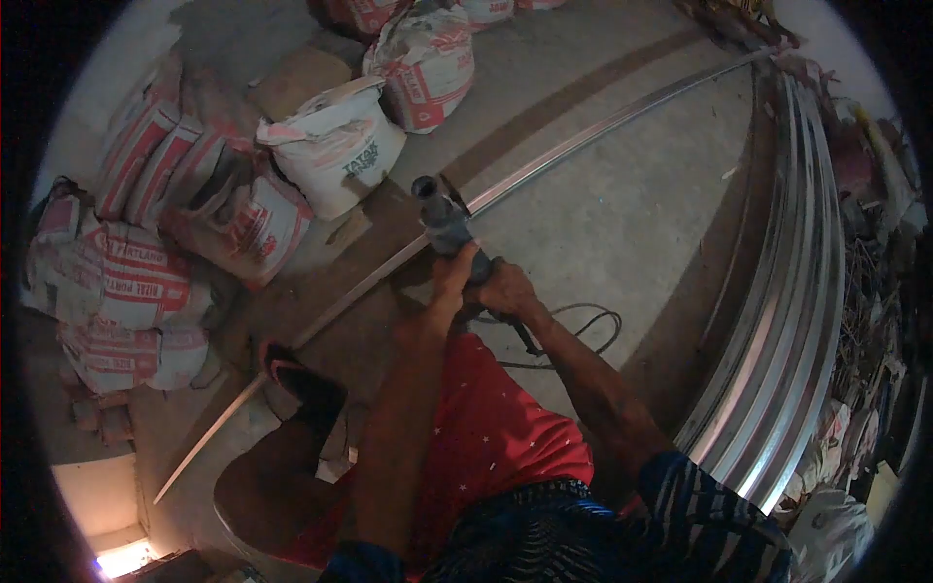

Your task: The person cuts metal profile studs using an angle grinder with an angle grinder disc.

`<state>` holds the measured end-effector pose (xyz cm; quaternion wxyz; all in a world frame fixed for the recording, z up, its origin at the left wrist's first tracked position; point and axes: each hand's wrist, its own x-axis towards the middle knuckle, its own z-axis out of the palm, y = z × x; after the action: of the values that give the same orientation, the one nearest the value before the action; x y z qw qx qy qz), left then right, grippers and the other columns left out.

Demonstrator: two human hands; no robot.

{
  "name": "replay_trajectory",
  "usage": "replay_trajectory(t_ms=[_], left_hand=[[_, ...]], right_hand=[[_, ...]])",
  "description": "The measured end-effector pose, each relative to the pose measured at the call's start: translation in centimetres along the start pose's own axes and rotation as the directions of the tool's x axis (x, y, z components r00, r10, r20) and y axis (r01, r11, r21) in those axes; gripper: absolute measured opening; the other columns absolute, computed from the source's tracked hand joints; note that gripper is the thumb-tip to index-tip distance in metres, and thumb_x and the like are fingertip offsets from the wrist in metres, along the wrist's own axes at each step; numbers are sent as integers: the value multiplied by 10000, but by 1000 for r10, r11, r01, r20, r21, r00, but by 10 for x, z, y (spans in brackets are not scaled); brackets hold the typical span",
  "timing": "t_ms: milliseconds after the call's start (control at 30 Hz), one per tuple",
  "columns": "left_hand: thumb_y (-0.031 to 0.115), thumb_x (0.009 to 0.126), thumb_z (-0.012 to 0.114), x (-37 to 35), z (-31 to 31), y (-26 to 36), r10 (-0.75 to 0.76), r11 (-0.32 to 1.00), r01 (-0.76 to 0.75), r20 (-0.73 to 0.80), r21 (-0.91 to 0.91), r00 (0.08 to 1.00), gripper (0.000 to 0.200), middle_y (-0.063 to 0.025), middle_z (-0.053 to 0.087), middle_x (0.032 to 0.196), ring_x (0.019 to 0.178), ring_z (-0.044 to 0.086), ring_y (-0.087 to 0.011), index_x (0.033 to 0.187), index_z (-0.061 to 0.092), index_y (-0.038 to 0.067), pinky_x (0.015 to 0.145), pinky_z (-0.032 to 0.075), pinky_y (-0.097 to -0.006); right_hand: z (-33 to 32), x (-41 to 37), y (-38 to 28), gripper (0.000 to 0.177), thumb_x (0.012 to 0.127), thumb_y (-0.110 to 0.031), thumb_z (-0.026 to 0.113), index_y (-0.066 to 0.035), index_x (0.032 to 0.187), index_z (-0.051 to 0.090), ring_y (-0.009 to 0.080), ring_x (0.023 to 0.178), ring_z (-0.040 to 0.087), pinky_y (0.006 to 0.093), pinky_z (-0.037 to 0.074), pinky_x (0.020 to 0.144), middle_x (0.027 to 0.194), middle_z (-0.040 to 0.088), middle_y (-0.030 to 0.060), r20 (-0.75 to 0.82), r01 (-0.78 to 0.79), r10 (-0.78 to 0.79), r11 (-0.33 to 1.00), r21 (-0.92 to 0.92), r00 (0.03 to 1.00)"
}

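A dark angle grinder (449,228) is held in front of me, its thin disc (453,197) edge-on over the long metal channel (583,136). My left hand (453,275) wraps around the tool's body just behind the head. Close beside it, my right hand (505,290) grips the rear part, and a black cord (614,335) loops onto the floor from there. The channel runs diagonally across the floor, passing beneath the grinder. One of my feet, in a dark slipper (282,360), is at the channel's lower left part.
Piled cement bags (146,277) stand along the left, with a white sack (335,146) nearer the channel. A bundle of long metal channels (777,369) lies on the right, beside heaped debris (870,321). A bright light (126,557) shines at the lower left.
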<state>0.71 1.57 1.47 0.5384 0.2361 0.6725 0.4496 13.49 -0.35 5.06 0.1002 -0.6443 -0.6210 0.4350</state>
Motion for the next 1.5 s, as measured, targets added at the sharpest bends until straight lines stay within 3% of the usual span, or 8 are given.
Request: replay_trajectory(t_ms=[567,767,867,967,1067,1167,1267,1500], left_hand=[[314,815,741,31,-11,-33,133,985,-116,139,-124,981,639,-93,618,1166,1058,601,-220,1331,497,28,891,488,-352],[302,798,751,-5,-7,5,80,997,-80,69,-5,994,576,-89,629,1152,1031,611,-218,1267,561,26,877,495,-348],[306,784,764,-15,-5,9,211,972,-202,73,-120,975,544,-80,645,1111,972,626,-200,1213,599,13,837,505,-351],[302,779,774,-2,-10,-2,246,956,-210,169,-203,955,507,-80,657,1080,931,631,-180,1163,623,6,803,510,-350],[276,794,766,-11,-11,4,166,977,-141,156,-161,974,451,-72,659,1064,917,630,-168,1140,633,18,787,508,-343],[254,819,746,-2,-8,-4,353,925,-326,119,-195,928,370,-51,663,995,877,629,-158,1092,648,24,765,508,-327],[246,831,736,-11,-8,6,183,977,-168,111,-134,977,328,-29,654,927,830,619,-138,1062,651,29,733,507,-319],[285,840,742,-23,-17,10,393,901,-325,220,-289,893,332,-18,651,899,794,610,-115,1039,657,33,693,499,-312]], right_hand=[[15,19,7,753,589,-494,767,66,1074,634,404,1028,657,444,532,882,1082,673,276,93,-35,39,998,-44,995],[-17,-19,-23,794,579,-521,767,51,1112,625,363,964,689,430,543,836,1016,695,248,54,67,-68,998,16,996],[-9,-16,-15,772,563,-531,774,45,1061,646,345,941,698,419,547,817,980,699,239,1,128,-129,986,105,992],[-12,-13,-21,755,555,-545,782,39,1018,657,348,929,700,424,546,803,963,700,245,186,17,-16,1000,-7,982],[-3,-14,-12,690,566,-536,779,18,965,675,345,908,704,429,544,782,939,706,236,17,49,-50,999,20,999],[9,-3,-2,694,559,-539,781,12,967,677,340,905,706,429,543,779,932,711,223,-40,40,-42,998,-41,998],[-14,-25,-28,685,557,-530,783,10,965,679,347,906,703,429,542,787,924,711,216,93,32,-37,998,58,995],[6,-5,-6,656,559,-504,791,14,946,679,354,933,699,438,537,799,914,710,219,-44,78,-79,997,-17,996]])
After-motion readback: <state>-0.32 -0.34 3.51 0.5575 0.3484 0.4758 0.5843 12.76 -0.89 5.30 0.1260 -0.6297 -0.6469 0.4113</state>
